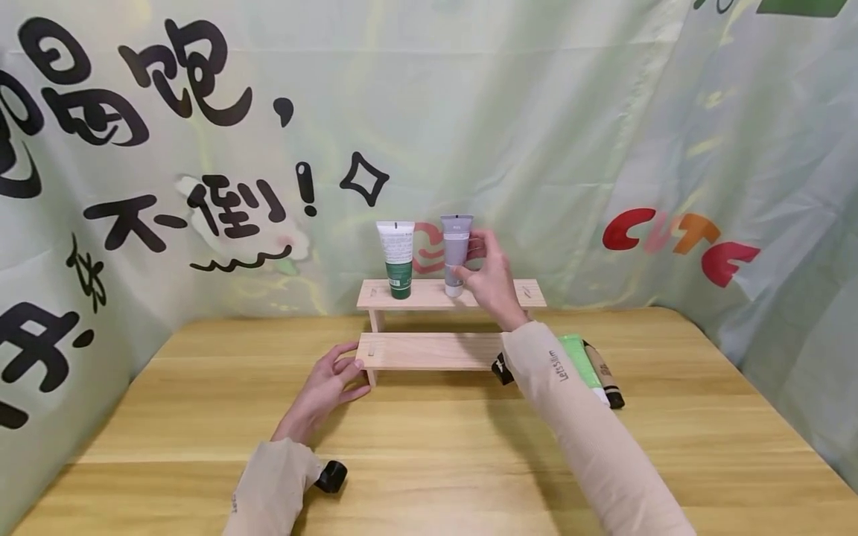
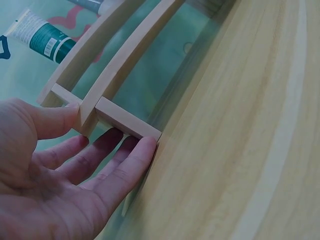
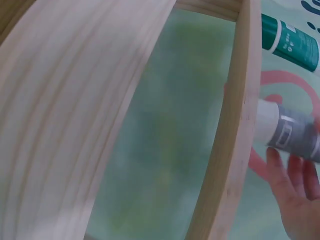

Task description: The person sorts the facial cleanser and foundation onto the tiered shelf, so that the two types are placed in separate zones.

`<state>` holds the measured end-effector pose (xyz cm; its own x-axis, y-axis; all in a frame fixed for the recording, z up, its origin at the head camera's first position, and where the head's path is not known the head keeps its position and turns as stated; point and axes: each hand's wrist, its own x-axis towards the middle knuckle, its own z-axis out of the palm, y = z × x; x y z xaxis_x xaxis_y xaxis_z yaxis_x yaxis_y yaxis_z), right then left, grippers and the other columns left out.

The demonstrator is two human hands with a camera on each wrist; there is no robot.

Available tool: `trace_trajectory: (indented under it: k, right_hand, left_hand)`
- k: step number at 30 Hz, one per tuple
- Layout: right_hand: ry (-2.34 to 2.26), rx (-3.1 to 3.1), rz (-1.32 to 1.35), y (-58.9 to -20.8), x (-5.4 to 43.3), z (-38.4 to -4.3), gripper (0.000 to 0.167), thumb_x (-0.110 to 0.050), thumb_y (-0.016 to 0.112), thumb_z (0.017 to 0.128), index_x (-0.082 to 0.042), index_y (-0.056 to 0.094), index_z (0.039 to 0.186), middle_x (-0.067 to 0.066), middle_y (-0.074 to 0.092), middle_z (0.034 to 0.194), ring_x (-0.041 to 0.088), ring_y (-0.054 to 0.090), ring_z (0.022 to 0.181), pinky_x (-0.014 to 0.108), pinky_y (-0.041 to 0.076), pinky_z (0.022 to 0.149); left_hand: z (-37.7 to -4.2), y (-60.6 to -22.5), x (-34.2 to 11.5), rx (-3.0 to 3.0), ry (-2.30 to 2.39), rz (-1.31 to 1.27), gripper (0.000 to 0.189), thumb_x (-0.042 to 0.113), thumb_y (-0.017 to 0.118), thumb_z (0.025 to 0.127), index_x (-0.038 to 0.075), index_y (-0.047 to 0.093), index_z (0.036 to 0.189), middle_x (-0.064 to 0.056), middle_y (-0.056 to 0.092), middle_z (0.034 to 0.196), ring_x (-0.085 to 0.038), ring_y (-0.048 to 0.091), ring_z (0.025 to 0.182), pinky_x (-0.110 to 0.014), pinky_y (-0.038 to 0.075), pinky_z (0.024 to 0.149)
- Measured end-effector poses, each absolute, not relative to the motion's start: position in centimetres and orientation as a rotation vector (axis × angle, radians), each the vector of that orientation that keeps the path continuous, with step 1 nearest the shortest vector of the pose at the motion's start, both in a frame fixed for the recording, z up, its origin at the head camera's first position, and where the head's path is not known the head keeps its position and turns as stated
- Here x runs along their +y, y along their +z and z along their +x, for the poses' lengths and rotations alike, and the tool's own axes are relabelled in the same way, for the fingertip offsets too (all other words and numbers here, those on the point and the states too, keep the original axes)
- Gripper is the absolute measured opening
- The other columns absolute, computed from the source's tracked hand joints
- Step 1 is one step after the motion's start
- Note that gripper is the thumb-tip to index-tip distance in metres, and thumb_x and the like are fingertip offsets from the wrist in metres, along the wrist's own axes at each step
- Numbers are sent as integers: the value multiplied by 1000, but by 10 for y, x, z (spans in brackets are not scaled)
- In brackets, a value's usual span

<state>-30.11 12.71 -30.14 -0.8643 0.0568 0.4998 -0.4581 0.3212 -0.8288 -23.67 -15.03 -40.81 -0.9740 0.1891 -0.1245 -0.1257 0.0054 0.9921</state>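
Observation:
A two-step wooden rack (image 1: 429, 351) stands near the back of the table. My right hand (image 1: 494, 279) grips a greyish-purple squeeze tube (image 1: 456, 242), upright with its white cap down at the upper step; in the right wrist view the fingers lie along the tube's (image 3: 299, 132) side. Left of it a white and green squeeze tube (image 1: 398, 260) stands cap down on the same step. My left hand (image 1: 326, 387) holds the left end of the lower step. In the left wrist view its thumb presses the step's end, and the fingers touch the side leg (image 2: 127, 117).
Right of the rack, a light green tube (image 1: 580, 357) with a white cap and a brown tube (image 1: 603, 372) with a black cap lie on the wooden table (image 1: 415, 461), partly behind my right sleeve (image 1: 570, 402). A printed curtain (image 1: 523, 134) hangs close behind the rack.

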Motion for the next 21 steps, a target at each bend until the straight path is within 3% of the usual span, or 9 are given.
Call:
trace_trajectory:
  k: [4,9,12,17,21]
  right_hand:
    - [1641,-2205,305,-298,144,-297,60,12,73,86,6,44,138,25,57,127,37,56,116,44,53,98]
    - [1648,-2263,155,-294,182,-287,60,8,73,88,8,43,140,26,57,128,36,57,114,36,55,90]
    - [1661,-2301,112,-296,207,-279,56,6,69,91,10,43,140,29,56,128,28,58,106,28,57,86]
    - [1722,-2308,54,-302,240,-268,53,7,65,94,15,39,140,31,52,126,13,57,91,27,61,78]
    - [1700,-2305,12,-309,260,-258,51,4,64,96,16,38,139,26,53,120,8,57,87,26,61,74]
  left_hand:
    - [-239,-408,-149,2058,2067,49,46,2,44,108,0,33,153,-30,50,139,-35,56,118,-43,58,92]
    - [-240,-408,-150,2060,2052,44,47,2,43,108,0,32,154,-29,50,138,-31,57,115,-41,58,92]
    - [-239,-408,-151,2066,2045,45,47,2,43,109,-1,32,154,-29,49,140,-32,56,116,-42,58,92]
    - [-238,-408,-151,2072,2041,35,47,2,43,109,0,32,154,-30,48,141,-33,56,117,-42,57,92]
    - [-238,-407,-150,2063,2043,43,48,3,44,109,0,31,154,-30,47,142,-36,54,121,-43,57,94]
